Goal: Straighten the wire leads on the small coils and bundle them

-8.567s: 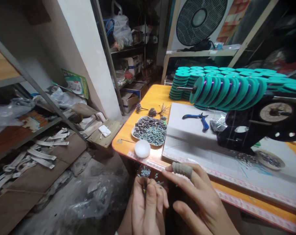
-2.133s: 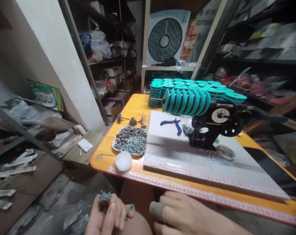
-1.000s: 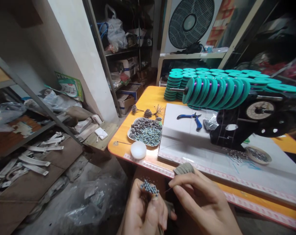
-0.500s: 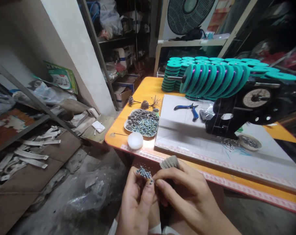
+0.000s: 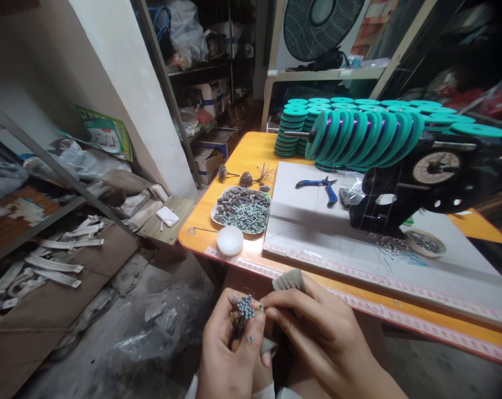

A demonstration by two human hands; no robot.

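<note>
My left hand (image 5: 236, 343) is closed round a bunch of small blue-grey tubes (image 5: 245, 306), their ends facing up between thumb and fingers. Thumb and forefinger of my right hand (image 5: 317, 324) pinch together at the bunch's right edge; whatever lies between the tips is too small to make out. A grey ribbed cloth sleeve (image 5: 290, 281) wraps one of the right fingers. On the table beyond, a shallow tray (image 5: 214, 213) holds dark weights (image 5: 238, 200) and many striped blue-green tubes (image 5: 251, 218) like those in my hand. A round white lump (image 5: 230, 241) sits before it.
A grey board (image 5: 313, 235) on the orange table (image 5: 251, 149) carries blue pliers (image 5: 328, 191), a black stand (image 5: 379, 199) with green spools (image 5: 359, 138), and a small dish (image 5: 426, 243) of metal bits. Wire bunches (image 5: 246, 178) lie behind the tray. Shelves stand at left.
The bunch has tipped so more tube ends face me, and my left hand has shifted slightly. My right fingertips stay at the bunch's edge.
</note>
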